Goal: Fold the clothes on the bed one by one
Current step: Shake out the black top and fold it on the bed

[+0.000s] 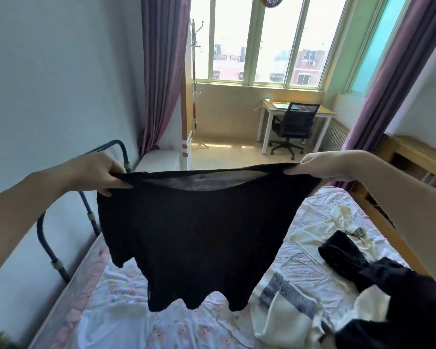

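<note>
With my left hand and right hand each pinching a top corner, I hold the black top above the bed; its thin fabric could slip or bunch unevenly when lowered.

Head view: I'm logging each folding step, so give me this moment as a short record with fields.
held item: black top, spread in the air above the bed
left hand: fingers pinch one upper corner
right hand: fingers pinch the other upper corner
fold state: unfolded, hanging freely
waiting on bed: cream garment, dark clothes to the right
background: desk and office chair by the window
</note>
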